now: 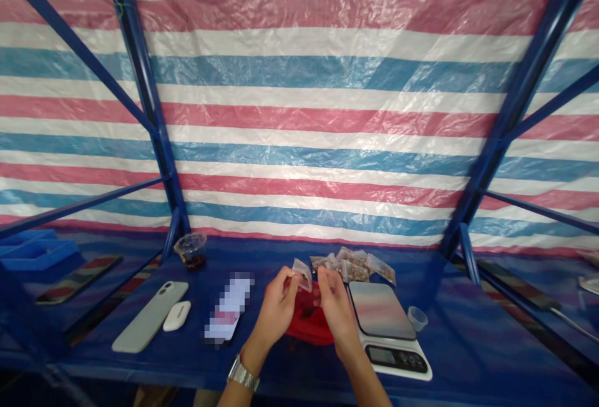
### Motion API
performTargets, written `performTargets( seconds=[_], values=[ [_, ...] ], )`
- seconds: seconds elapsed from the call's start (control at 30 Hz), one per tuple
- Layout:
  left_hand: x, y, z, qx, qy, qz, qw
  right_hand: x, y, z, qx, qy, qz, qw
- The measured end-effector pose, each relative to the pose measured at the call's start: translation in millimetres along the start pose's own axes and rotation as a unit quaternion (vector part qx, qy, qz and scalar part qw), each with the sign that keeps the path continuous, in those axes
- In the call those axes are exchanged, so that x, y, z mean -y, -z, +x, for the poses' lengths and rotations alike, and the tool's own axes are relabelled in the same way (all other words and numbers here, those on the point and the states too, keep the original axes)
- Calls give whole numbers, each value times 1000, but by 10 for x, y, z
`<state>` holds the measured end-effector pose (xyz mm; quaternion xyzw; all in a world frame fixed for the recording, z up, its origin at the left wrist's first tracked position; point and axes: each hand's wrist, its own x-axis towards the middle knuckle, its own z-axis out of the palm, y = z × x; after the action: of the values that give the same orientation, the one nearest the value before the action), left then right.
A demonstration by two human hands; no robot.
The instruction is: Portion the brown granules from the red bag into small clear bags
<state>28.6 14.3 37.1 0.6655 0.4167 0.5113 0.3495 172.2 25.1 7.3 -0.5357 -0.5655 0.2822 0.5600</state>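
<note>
My left hand [279, 308] pinches a small clear plastic bag [303, 274] between thumb and fingers, the bag standing up from the fingertips. Close to the right of the bag is my right hand [336, 310], its fingers stretched forward and somewhat blurred; I see nothing held in it. Both hands are above a red container [311, 334] with something dark inside, which they partly cover. Behind them lie several filled clear bags [355, 264] with brownish contents. A kitchen scale [381, 310] with a metal plate stands just right of my right hand.
A small clear plastic cup [417, 318] stands right of the scale. Leftward on the blue table [472, 344] are a lit phone [229, 308], a white earbud case [176, 316], a pale green phone [150, 317] and a cup with dark contents [193, 256]. Blue metal posts [156, 126] rise at both sides.
</note>
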Motion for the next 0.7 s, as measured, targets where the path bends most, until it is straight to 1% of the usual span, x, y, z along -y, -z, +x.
performTargets(
  seconds=[0.03,0.1,0.13,0.17,0.2,0.27,0.33,0.37,0.43,0.53,0.6,0.7],
  values=[
    [8,-8,6,6,-2,-17,1000,8,1,-8,5,-56,53,997],
    [25,-32,11,26,-5,-29,999,31,-3,-23,7,-148,163,976],
    [36,-46,12,31,-3,-25,999,38,-11,-26,5,-167,203,965],
    [51,-59,11,31,0,-11,999,37,-21,-23,-3,-172,234,957],
    [70,-68,10,24,1,14,1000,26,-33,-12,-16,-169,256,952],
    [112,-74,6,-3,-4,100,995,-22,-58,28,-56,-146,279,948],
    [148,-61,-8,-22,-13,203,979,-91,-72,79,-86,-113,277,950],
    [158,-53,-21,-26,-13,249,968,-124,-74,101,-88,-96,267,955],
    [159,-47,-62,-25,-1,318,948,-171,-72,123,-73,-66,227,969],
    [135,-96,-158,-11,4,372,928,-161,-73,87,-34,-32,150,988],
    [136,-166,-223,1,-2,390,921,-100,-80,31,-1,-18,115,993],
    [191,-274,-283,-8,19,423,906,31,-72,-51,47,-3,76,996]
  ],
)
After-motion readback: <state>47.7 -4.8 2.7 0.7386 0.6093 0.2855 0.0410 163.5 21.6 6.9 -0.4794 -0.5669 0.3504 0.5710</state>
